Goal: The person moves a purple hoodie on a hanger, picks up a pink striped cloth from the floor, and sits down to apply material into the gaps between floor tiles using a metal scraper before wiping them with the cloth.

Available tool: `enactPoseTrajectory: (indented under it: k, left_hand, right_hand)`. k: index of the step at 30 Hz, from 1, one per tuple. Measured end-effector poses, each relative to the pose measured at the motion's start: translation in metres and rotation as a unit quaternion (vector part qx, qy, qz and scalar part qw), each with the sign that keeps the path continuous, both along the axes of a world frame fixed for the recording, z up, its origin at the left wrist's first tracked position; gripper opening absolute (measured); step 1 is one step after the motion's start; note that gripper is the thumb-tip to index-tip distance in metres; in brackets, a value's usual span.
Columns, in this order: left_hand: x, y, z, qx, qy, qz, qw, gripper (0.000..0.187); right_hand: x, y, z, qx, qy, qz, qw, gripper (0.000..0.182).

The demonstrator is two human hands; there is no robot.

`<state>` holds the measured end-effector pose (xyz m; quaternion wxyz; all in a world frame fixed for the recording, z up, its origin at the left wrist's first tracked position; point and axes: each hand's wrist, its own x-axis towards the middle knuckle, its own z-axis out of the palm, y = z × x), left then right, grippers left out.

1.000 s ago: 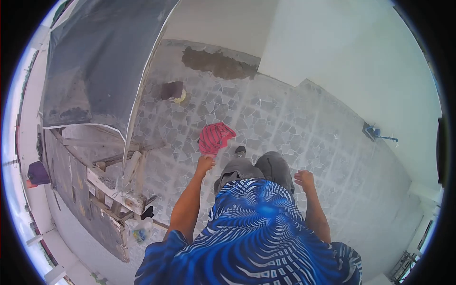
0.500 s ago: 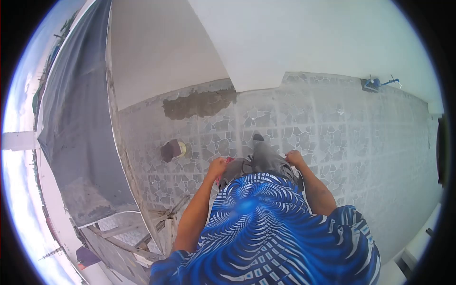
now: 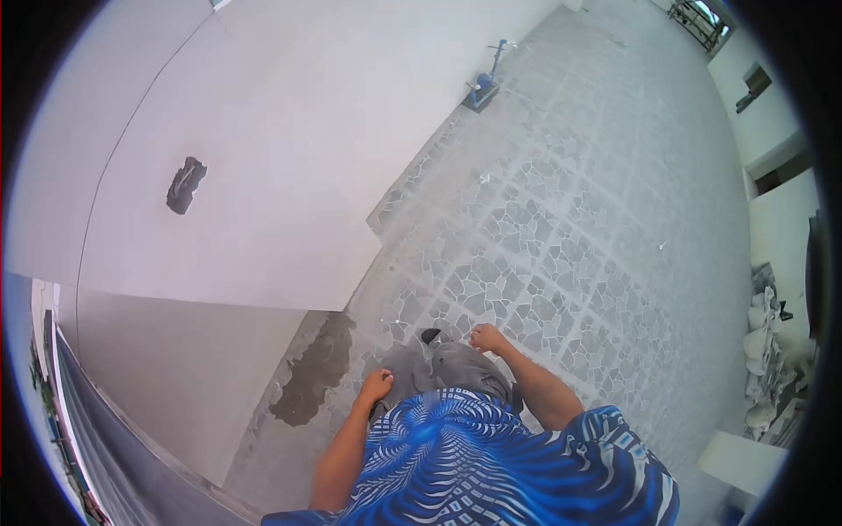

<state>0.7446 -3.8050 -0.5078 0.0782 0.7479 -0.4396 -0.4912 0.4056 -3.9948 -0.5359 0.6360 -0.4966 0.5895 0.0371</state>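
You are mid-stride across the tiled floor [image 3: 570, 219], lower centre of the frame. Left hand [image 3: 377, 386] is loosely curled and right hand [image 3: 485, 337] part-closed; both are apparently empty beside your trousers [image 3: 438, 368]. For the next step, keep clear of the wall [image 3: 263, 131] at left.

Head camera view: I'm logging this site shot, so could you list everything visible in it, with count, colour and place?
Tiled floor: one, grey stone pattern, centre and right.
Wall: one, white, left and top.
Hole in wall: one, dark grey, upper left.
Bare cement patch: one, dark grey, at the wall's foot, lower left.
Tap fitting: one, blue, at the wall's base, top centre.
Pile of sacks or debris: one, whitish, right edge; too blurred to tell which.
Shirt: one, blue and white pattern, bottom centre.
Trousers: one pair, grey, below the hands.
Shoe: one visible, dark, on the floor.
Left hand: fingers curled, empty as far as shown, beside the trousers.
Right hand: fingers curled, empty as far as shown, over the floor.
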Motion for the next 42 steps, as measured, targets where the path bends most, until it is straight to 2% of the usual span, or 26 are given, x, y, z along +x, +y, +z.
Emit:
enactPoseTrajectory:
  k: [1,3,4,5,7,8,10,12,13,15,17,19,20,22,23,25,27,30,33,35,36,37,38,39,40,42]
  left_hand:
    - [0.006,-0.005,-0.005,0.002,0.017,-0.033,0.999,0.035]
    - [0.019,-0.015,-0.019,0.021,0.057,-0.096,0.994,0.035]
    - [0.029,-0.019,-0.029,0.032,0.051,-0.163,0.985,0.037]
    - [0.036,-0.023,-0.028,0.049,0.056,-0.190,0.979,0.038]
    - [0.057,-0.026,-0.047,0.049,0.075,-0.221,0.971,0.037]
    - [0.071,-0.028,-0.056,0.023,0.069,-0.266,0.961,0.038]
    - [0.096,-0.022,-0.063,0.023,0.058,-0.282,0.957,0.038]
    - [0.122,-0.011,-0.073,0.036,0.026,-0.333,0.942,0.038]
    - [0.134,-0.006,-0.083,0.042,0.001,-0.374,0.927,0.037]
    - [0.161,0.019,-0.083,0.068,0.003,-0.300,0.951,0.037]
    - [0.185,0.031,-0.080,0.076,0.027,-0.296,0.952,0.040]
    - [0.198,0.038,-0.082,0.074,0.073,-0.269,0.958,0.042]
    - [0.206,0.040,-0.082,0.088,0.053,-0.276,0.956,0.042]
    - [0.224,0.038,-0.073,0.115,0.009,-0.286,0.951,0.041]
    - [0.230,0.036,-0.078,0.082,0.008,-0.272,0.959,0.040]
    - [0.245,0.046,-0.093,0.027,0.005,-0.246,0.969,0.037]
    - [0.235,0.045,-0.071,0.047,0.026,-0.254,0.966,0.043]
    - [0.214,0.035,-0.044,0.048,0.040,-0.262,0.963,0.047]
    - [0.188,0.042,-0.057,0.058,0.053,-0.246,0.966,0.034]
    - [0.160,0.046,-0.047,0.033,0.055,-0.274,0.960,0.039]
    - [0.135,0.038,-0.011,0.017,0.017,-0.331,0.943,0.043]
    - [0.116,0.040,0.009,-0.005,-0.003,-0.360,0.933,0.045]
    - [0.097,0.041,0.035,0.021,-0.015,-0.379,0.925,0.046]
    - [0.083,0.047,0.051,0.046,-0.034,-0.414,0.909,0.046]
    - [0.073,0.056,0.057,0.064,-0.047,-0.445,0.892,0.047]
    - [0.075,0.083,0.058,0.072,-0.045,-0.498,0.863,0.047]
  right_hand:
    - [-0.014,0.015,-0.002,-0.012,0.013,-0.034,0.999,0.031]
    - [-0.036,0.054,0.031,-0.008,0.030,-0.193,0.981,0.030]
    - [-0.050,0.080,0.027,0.012,0.024,-0.276,0.961,0.028]
    - [-0.058,0.107,0.039,0.011,0.032,-0.343,0.939,0.028]
    - [-0.072,0.168,0.023,0.038,0.026,-0.461,0.886,0.024]
    - [-0.073,0.204,0.017,0.036,0.035,-0.496,0.867,0.022]
    - [-0.058,0.272,0.008,0.069,0.056,-0.565,0.820,0.019]
    - [-0.042,0.344,0.000,-0.009,0.079,-0.368,0.926,0.016]
    - [-0.031,0.379,-0.010,-0.012,0.100,-0.342,0.934,0.016]
    - [0.000,0.416,-0.016,-0.021,0.143,-0.249,0.957,0.022]
    - [0.022,0.441,-0.012,-0.042,0.198,-0.105,0.974,0.023]
    - [0.034,0.468,-0.006,-0.056,0.251,0.054,0.965,0.025]
    - [0.043,0.480,-0.002,-0.060,0.270,0.137,0.951,0.026]
    - [0.041,0.476,-0.009,0.087,0.211,-0.019,0.973,0.039]
    - [0.038,0.468,-0.002,0.136,0.187,-0.118,0.966,0.042]
    - [0.039,0.455,0.025,0.247,0.159,-0.288,0.911,0.049]
    - [0.063,0.396,0.097,0.355,0.152,-0.421,0.821,0.057]
    - [0.089,0.397,0.111,0.373,0.206,-0.272,0.863,0.070]
    - [0.103,0.459,0.051,0.205,0.258,-0.085,0.940,0.071]
    - [0.108,0.482,0.034,0.189,0.276,-0.104,0.937,0.073]
    - [0.113,0.479,0.040,0.180,0.279,-0.110,0.937,0.069]
    - [0.113,0.491,0.022,0.160,0.269,-0.085,0.946,0.065]
    - [0.115,0.467,0.063,0.150,0.248,-0.103,0.952,0.063]
    - [0.114,0.466,0.072,0.134,0.220,-0.115,0.959,0.062]
    - [0.115,0.466,0.068,0.114,0.196,-0.063,0.972,0.060]
    - [0.116,0.469,0.067,0.151,0.142,-0.080,0.975,0.057]
